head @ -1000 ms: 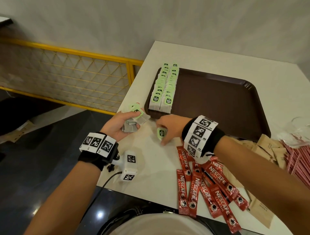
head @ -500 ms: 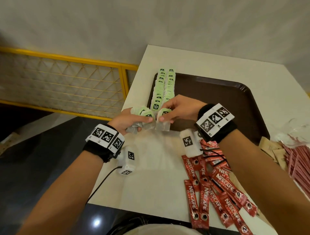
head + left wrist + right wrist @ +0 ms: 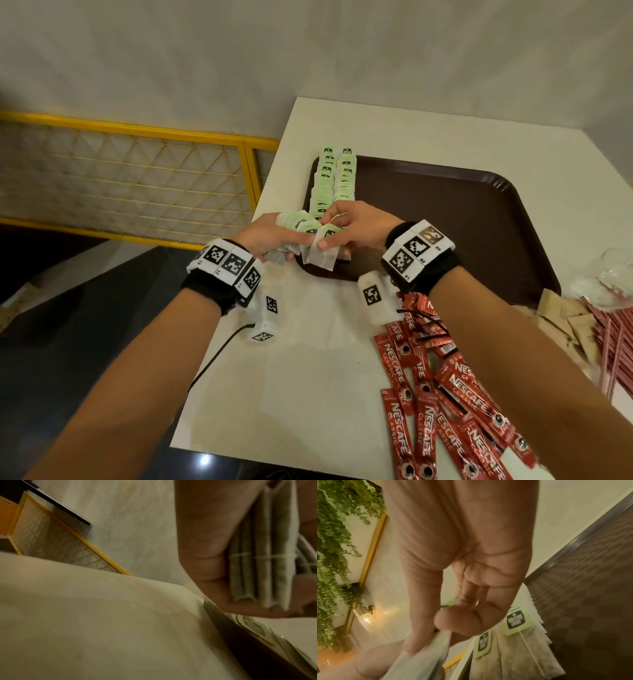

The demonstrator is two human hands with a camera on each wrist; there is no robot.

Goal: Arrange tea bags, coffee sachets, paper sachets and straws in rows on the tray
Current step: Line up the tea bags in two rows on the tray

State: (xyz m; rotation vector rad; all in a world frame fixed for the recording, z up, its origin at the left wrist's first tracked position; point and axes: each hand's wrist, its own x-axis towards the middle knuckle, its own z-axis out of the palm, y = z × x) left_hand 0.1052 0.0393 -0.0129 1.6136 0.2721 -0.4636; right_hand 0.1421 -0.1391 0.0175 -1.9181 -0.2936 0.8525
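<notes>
Two rows of green-tagged tea bags [image 3: 334, 178] lie along the left side of the brown tray [image 3: 445, 219]. My left hand [image 3: 270, 236] grips a bundle of tea bags [image 3: 296, 228] at the tray's near left corner; the left wrist view shows the bundle [image 3: 262, 563] edge-on in the fingers. My right hand [image 3: 346, 228] pinches one tea bag [image 3: 322, 253] between thumb and fingers, right beside the bundle. In the right wrist view that tea bag [image 3: 419, 660] hangs below the thumb, with the rows of tea bags [image 3: 517, 627] just beyond. Red coffee sachets [image 3: 445, 404] lie near right.
Brown paper sachets [image 3: 565, 318] and red-striped straws [image 3: 613, 342] lie at the right edge of the white table [image 3: 301, 394]. A yellow-framed mesh railing [image 3: 137, 178] runs left of the table. Most of the tray's floor is bare.
My right hand picked a tea bag off the table and rose to the tray's near left corner. My left hand moved up with its bundle to meet it.
</notes>
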